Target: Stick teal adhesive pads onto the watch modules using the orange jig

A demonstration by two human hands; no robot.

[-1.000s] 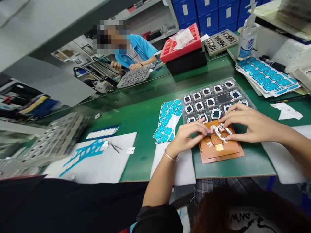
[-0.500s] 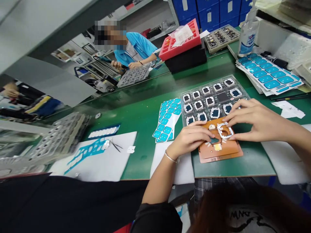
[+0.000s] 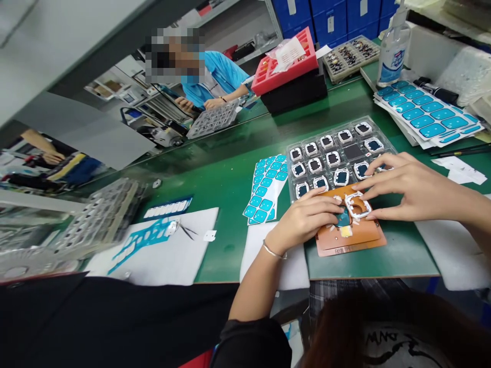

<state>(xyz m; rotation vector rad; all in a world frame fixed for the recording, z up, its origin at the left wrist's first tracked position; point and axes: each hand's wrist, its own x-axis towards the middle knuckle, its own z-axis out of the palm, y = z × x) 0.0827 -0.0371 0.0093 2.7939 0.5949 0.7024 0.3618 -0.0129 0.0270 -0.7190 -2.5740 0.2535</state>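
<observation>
An orange fixture board lies at the table's front edge. My right hand grips a white square frame with a round opening, over the board's right part. From the left, my left hand reaches over the board with its fingers closed on a small teal piece, beside the frame. A yellow patch shows on the board below the teal piece. Behind the board is a clear tray with several white-rimmed dark parts, partly covered by my right hand.
Teal sticker sheets lie left of the tray; more sheets are at the back right, near a pump bottle. A red tray sits on a black box. Across the table, a person in blue handles a tray.
The whole view has shifted slightly. The fingers of my left hand have moved up a little on the board with the teal piece, which shows more now. My right hand still grips the white frame.
</observation>
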